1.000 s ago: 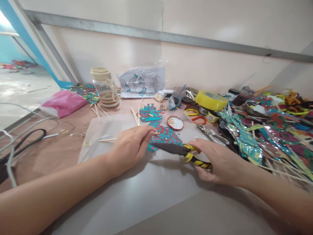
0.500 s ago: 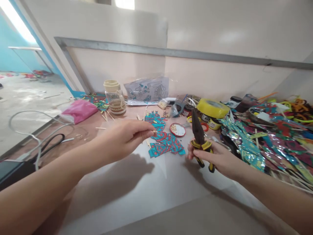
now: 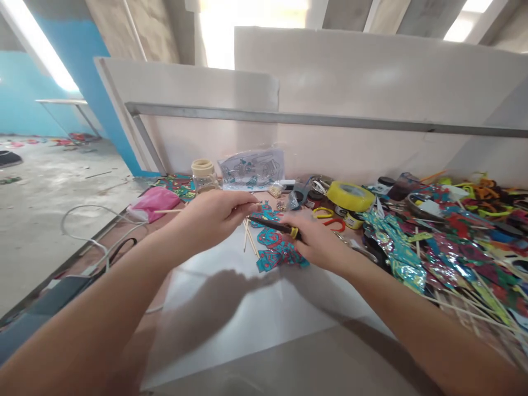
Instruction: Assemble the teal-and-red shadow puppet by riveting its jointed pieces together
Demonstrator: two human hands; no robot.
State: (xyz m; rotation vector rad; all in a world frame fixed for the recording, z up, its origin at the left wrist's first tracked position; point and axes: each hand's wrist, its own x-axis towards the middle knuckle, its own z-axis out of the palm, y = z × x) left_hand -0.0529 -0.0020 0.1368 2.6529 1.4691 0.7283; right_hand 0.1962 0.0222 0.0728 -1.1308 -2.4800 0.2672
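Observation:
My left hand [image 3: 218,217] is pinched, its fingertips closed on something too small to make out. Close to those fingertips is the dark jaw of the pliers [image 3: 270,223], which my right hand [image 3: 309,236] grips by the handles, turned sideways with the tip pointing left. Beneath both hands lie teal and red patterned cutouts [image 3: 274,258] on a white sheet [image 3: 231,324]. A few thin wooden sticks [image 3: 249,240] rest at the left of the cutouts.
Behind the hands stand a jar [image 3: 203,171] and a plastic-sleeved drawing [image 3: 251,169]. A yellow tape roll [image 3: 350,196] is at right, beside piled shiny colored pieces [image 3: 396,247]. A pink bag [image 3: 154,202] and white cable [image 3: 105,247] lie left.
The view has tilted up. My right hand has brought the pliers left, from upright to sideways, near my left fingertips. My left hand stays pinched.

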